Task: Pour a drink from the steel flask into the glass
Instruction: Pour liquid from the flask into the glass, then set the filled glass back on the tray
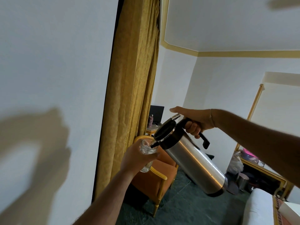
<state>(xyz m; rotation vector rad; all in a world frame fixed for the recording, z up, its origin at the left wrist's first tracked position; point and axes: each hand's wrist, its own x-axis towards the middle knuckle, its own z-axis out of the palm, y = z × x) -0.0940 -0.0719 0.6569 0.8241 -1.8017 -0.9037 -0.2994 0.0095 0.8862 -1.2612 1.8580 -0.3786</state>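
Pouring is in hand. Flask [193, 161] is held by its black handle, clamped in the right hand [195, 121], and tipped so the spout sits inside the rim of the glass [147, 153], which is gripped by the left hand [136, 158] in mid-air (orange chair [155, 174] beyond). Next, the tilt is to be held until filled, then the flask righted.
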